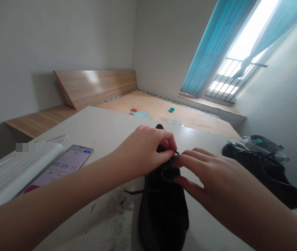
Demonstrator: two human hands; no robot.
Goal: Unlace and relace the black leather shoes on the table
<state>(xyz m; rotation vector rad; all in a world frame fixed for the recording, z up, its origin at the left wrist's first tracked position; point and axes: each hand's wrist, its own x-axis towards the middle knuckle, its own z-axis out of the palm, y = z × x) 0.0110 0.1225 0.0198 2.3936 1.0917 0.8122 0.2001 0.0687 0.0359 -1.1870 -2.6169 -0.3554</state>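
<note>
A black shoe (162, 219) rests on the white table, toe toward me, its upper part partly covered by my hands. My left hand (148, 148) pinches a dark shoelace (176, 157) between thumb and forefinger above the shoe's opening. From the other side, my right hand (203, 165) reaches in with its fingertips on the same lace and its thumb against the shoe's side. One loose lace end sticks out to the left over the tabletop.
On the left of the white table (85, 122) lie a phone (70, 160) showing a timer and a white plastic-wrapped pack (23, 174). Another black laced shoe (258, 170) stands at the right near clear plastic. Behind is a wooden bed board (158, 101) with small items.
</note>
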